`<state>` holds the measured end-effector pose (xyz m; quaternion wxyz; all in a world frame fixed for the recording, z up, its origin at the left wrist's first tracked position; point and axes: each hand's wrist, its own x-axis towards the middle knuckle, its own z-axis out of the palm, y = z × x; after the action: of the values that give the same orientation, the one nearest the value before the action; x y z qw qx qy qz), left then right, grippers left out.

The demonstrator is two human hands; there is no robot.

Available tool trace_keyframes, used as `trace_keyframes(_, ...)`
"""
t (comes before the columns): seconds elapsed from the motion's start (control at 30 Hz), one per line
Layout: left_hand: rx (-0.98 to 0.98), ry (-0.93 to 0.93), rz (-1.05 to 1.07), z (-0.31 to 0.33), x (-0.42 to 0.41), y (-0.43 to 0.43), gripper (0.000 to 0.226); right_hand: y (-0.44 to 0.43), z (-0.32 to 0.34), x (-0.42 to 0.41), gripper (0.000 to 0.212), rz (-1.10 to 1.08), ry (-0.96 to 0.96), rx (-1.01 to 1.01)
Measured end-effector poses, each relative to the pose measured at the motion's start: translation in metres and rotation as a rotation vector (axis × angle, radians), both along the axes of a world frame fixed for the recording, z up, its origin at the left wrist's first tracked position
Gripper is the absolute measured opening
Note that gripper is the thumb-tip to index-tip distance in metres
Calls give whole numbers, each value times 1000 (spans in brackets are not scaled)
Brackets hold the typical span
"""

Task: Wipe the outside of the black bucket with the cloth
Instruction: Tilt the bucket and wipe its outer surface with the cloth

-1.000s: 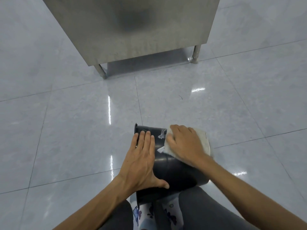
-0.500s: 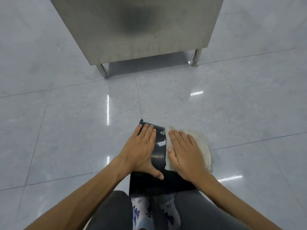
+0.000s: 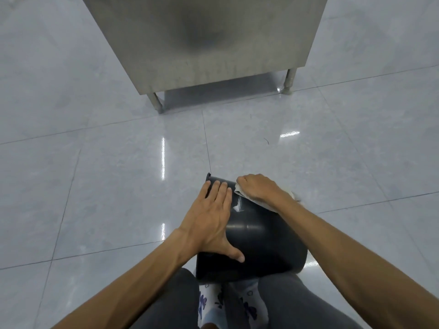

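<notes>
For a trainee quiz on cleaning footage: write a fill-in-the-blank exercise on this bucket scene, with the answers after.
1. The black bucket lies on its ___ on the tiled floor.
2. The left hand rests flat on the bucket and holds ___.
3. The right hand grips the ___ against the bucket.
4. Behind the bucket, a steel cabinet stands on short ___.
Missing words: side; nothing; cloth; legs.
</notes>
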<state>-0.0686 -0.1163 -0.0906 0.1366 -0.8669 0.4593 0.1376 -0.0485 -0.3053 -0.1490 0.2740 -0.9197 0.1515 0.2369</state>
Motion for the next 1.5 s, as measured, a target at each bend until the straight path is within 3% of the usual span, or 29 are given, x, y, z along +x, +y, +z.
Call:
trace_keyframes(0.13,-24,2,11,-3,4,2,159,1,-4,9,46,19,39,9)
trace_keyframes(0.27,-28,11,-8,-4,10,1,160,18,-3,-41,45,54,-352,-168)
trace_keyframes(0.4,-45,-2,-30,-1,15,-2,162,34,-8,-80,57,37,-547,-317)
trace_keyframes(0.63,-6,13,125,8,2,5,164,41,-8,-95,60,48,-601,-325)
trace_keyframes(0.8,33,-2,20,13,23,-3,157,48,-13,-109,58,40,-649,-359)
trace_keyframes(1.07,96,15,36,13,13,1,164,59,-3,-81,57,51,-542,-354)
trace_keyframes(1.2,73,42,64,10,9,5,168,41,4,-19,42,36,-275,-177)
trace_keyframes(1.33,29,34,94,1,0,13,169,12,-10,26,40,21,83,29)
trace_keyframes(1.4,3,28,102,-4,3,16,169,12,-13,31,41,28,116,26)
trace_keyframes(1.5,0,29,82,-8,6,17,169,19,-5,16,44,31,11,9)
